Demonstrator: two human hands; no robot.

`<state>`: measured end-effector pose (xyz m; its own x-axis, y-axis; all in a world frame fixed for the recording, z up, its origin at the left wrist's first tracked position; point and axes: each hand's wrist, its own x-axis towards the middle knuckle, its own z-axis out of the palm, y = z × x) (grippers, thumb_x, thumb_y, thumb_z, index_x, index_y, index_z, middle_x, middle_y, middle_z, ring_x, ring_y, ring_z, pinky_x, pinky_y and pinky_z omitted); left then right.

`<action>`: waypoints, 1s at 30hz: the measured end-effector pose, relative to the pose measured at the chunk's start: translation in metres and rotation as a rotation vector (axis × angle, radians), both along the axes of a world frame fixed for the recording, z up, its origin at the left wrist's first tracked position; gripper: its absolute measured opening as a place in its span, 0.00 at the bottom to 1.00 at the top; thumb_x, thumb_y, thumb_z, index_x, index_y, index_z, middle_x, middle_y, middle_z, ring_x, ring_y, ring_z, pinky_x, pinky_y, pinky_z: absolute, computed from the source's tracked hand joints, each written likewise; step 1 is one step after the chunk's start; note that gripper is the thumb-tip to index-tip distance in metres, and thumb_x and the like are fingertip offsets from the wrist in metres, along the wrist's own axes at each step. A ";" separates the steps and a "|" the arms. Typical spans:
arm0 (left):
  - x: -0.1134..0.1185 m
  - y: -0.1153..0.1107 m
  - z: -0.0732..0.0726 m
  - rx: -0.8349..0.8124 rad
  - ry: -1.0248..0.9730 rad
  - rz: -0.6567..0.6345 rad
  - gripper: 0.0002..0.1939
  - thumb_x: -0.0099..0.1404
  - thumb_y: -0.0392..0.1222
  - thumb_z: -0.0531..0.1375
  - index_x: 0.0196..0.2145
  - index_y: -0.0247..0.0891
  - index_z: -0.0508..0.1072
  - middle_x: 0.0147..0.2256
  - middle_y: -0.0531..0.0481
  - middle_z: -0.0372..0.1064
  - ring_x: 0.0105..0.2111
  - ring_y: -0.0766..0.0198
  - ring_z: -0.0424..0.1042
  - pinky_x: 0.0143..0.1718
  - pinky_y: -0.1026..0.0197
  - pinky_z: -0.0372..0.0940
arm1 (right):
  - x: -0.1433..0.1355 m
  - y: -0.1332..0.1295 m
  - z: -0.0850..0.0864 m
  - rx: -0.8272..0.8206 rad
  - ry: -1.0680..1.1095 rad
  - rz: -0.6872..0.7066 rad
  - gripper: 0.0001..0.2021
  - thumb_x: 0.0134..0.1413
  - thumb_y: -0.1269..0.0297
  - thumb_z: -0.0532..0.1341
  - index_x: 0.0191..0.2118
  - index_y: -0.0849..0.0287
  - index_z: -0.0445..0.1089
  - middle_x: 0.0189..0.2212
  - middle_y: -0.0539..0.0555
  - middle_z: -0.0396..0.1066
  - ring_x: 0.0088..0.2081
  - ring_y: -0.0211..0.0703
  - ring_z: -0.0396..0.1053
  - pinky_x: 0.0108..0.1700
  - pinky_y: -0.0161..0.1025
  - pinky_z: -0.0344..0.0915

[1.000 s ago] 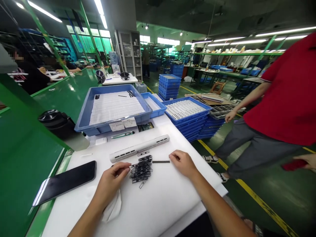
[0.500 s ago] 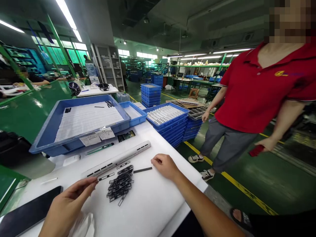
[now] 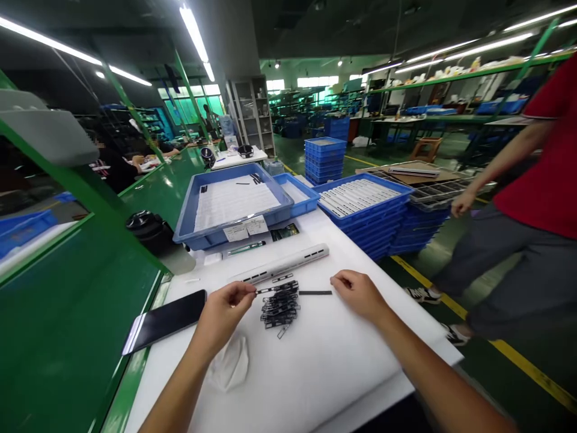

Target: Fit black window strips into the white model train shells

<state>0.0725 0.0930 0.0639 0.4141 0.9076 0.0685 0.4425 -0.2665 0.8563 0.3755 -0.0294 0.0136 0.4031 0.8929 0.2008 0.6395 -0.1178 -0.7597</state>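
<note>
My left hand (image 3: 228,310) pinches one end of a thin black slotted frame piece (image 3: 267,290). That piece sits above the left edge of a heap of similar black slotted frames (image 3: 280,307) on the white worktop. Closed, with fingertips curled together, my right hand (image 3: 360,291) rests near the right end of a flat dark strip (image 3: 315,293). Whether it holds anything small is hidden. Behind the heap lies a long white slotted bar (image 3: 293,260), its left end partly behind my left hand. One loose black frame (image 3: 282,278) lies between bar and heap.
A large blue tray (image 3: 234,231) with white bars stands behind, beside stacked blue trays (image 3: 365,210). A phone (image 3: 166,319), a bottle (image 3: 151,228) and a crumpled white bag (image 3: 229,364) are at left. A person in a red shirt (image 3: 541,192) stands at right.
The view has swung left, so the bench appears further right. My left hand still pinches the black frame, now closer to the heap. The person at right has moved partly out of view.
</note>
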 end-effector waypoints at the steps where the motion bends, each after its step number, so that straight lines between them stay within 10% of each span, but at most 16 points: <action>1: -0.001 0.000 -0.004 0.066 -0.010 0.058 0.13 0.60 0.51 0.63 0.37 0.39 0.78 0.30 0.49 0.75 0.31 0.60 0.71 0.34 0.60 0.65 | 0.000 0.000 0.000 -0.008 -0.006 0.000 0.15 0.60 0.54 0.57 0.28 0.57 0.72 0.26 0.51 0.73 0.30 0.44 0.68 0.34 0.39 0.62; 12: -0.031 0.022 -0.021 0.114 -0.128 0.369 0.14 0.60 0.51 0.64 0.39 0.40 0.79 0.32 0.51 0.75 0.28 0.64 0.67 0.31 0.63 0.61 | -0.001 0.017 0.017 -0.029 -0.153 0.039 0.12 0.59 0.57 0.59 0.32 0.57 0.75 0.24 0.50 0.72 0.26 0.43 0.68 0.29 0.38 0.62; 19: -0.026 0.020 -0.024 0.020 -0.305 0.381 0.17 0.57 0.52 0.68 0.40 0.38 0.80 0.38 0.46 0.79 0.36 0.59 0.74 0.37 0.61 0.66 | 0.011 0.072 0.053 0.045 -0.392 0.300 0.29 0.46 0.61 0.71 0.57 0.50 0.70 0.57 0.55 0.69 0.61 0.57 0.61 0.64 0.52 0.54; 30: -0.022 0.020 -0.029 0.024 -0.304 0.358 0.14 0.58 0.49 0.67 0.37 0.37 0.79 0.34 0.48 0.77 0.33 0.62 0.72 0.34 0.62 0.65 | 0.054 0.100 0.017 -0.132 -0.128 0.239 0.26 0.47 0.50 0.69 0.52 0.55 0.74 0.46 0.55 0.75 0.41 0.49 0.73 0.40 0.40 0.69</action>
<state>0.0504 0.1129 0.0352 0.0327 0.9864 0.1611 0.2409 -0.1642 0.9566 0.4291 0.0704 0.0306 0.1574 0.9812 0.1120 0.7504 -0.0451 -0.6594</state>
